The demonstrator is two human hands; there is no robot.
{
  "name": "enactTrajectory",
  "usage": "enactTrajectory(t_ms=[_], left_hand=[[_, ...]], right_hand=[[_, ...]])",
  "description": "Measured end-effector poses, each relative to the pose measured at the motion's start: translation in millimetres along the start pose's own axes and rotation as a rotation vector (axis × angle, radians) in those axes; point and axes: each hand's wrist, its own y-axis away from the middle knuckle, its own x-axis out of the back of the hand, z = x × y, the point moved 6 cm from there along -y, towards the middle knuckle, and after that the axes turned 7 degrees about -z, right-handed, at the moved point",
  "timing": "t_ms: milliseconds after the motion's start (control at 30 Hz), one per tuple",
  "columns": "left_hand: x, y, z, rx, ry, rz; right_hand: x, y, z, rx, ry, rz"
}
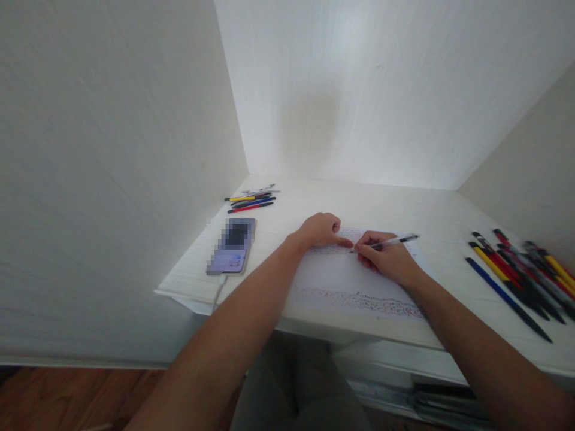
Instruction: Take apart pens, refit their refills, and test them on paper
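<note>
A white sheet of paper [341,281] with rows of small coloured marks lies on the white desk [431,209]. My right hand [386,258] grips a clear pen [393,241] with a dark cap end, its tip touching the paper near the top. My left hand [321,230] rests on the paper's upper part just left of the pen tip, fingers curled loosely and pressing the sheet flat.
A phone [233,245] with a cable lies at the desk's left. A small bunch of pens [251,200] sits at the back left. Several red, yellow, blue and black pens [521,272] are spread at the right. White walls enclose the desk; wooden floor shows below left.
</note>
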Motion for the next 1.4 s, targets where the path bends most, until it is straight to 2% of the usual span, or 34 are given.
enactTrajectory(t_ms=[700,1000,1400], left_hand=[[0,0,1,0.008,-0.026,-0.010],[-1,-1,0,-0.001,-0.019,0.002],[-2,-1,-1,0.000,-0.032,-0.003]], right_hand=[[0,0,-2,-0.042,0.030,-0.007],[2,3,-9,0.007,0.119,-0.006],[0,3,-10,0.003,0.077,-0.009]])
